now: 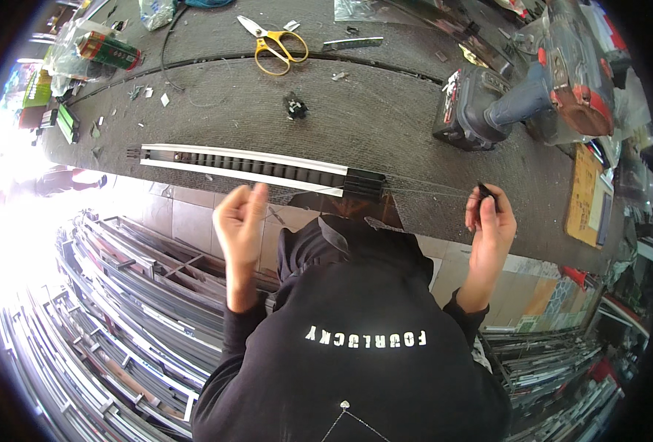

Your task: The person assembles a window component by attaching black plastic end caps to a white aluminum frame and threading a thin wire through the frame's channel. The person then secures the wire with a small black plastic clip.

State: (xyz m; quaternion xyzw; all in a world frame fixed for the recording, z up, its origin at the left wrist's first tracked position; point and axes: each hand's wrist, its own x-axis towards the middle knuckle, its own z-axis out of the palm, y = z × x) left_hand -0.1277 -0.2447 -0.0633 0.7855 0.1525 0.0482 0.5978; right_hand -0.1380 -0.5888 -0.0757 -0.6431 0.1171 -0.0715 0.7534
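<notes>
Dark ribbed tabletop fills the upper half. Long metal bars stacked lower left, below tabletop level. Long white-edged strip lies on the tabletop near its close edge, running left to right; dark ridged channel down the middle, black end block at its right end. Power drill on the right, beyond the right hand; yellow board lies nearer, right of that hand.

Left hand is just on the near side of the strip, fingers curled in, thumb up; can't tell if it pinches something fine. Right hand, well right of the strip, grips a small black piece at its fingertips.

Yellow-handled scissors lie at the back, green-and-red can far left, thin knife right of scissors. Small black clump beyond the strip. Finest: pale threads stretching from the end block toward the right hand.
</notes>
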